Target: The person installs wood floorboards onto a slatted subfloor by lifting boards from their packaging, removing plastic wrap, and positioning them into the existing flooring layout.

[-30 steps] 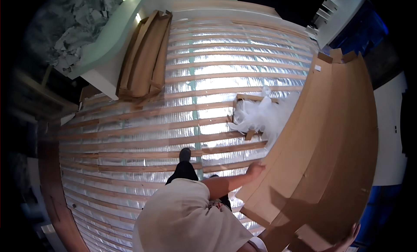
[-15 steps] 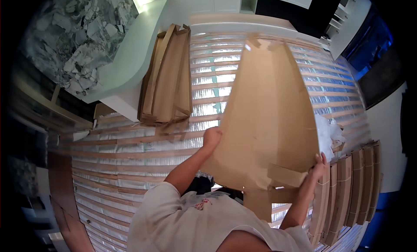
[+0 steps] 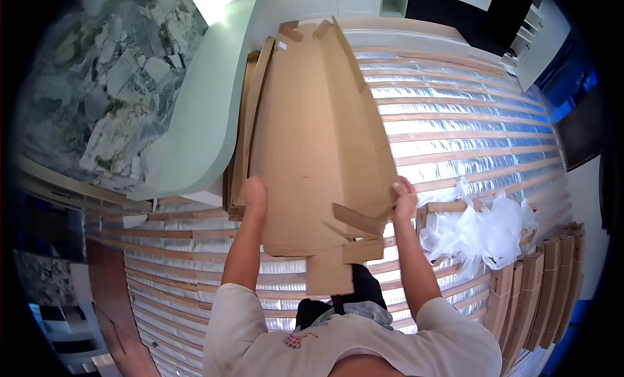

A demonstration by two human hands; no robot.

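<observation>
A long opened-out cardboard box (image 3: 302, 149) stretches away in front of me, its far end over by the stack at the left. My left hand (image 3: 254, 193) is closed on its left edge. On the opposite edge, the fingers of my right hand (image 3: 404, 196) are wrapped round the cardboard. Loose flaps hang at the near end and stick up at the far end. Beside the box on the left, partly covered by it, stand other flattened cardboard pieces (image 3: 249, 110), leaning against a pale green curved counter (image 3: 201, 110).
Wooden battens (image 3: 448, 140) run across silvery foil on the floor. To the right lie crumpled white plastic bags (image 3: 478, 231), with several long strapped cardboard packages (image 3: 543, 289) nearer me. A stone-patterned surface (image 3: 123, 71) is at the upper left.
Both hands have carried the cardboard box to the left, so it now partly covers the leaning stack. The white plastic bags at right have come into fuller view.
</observation>
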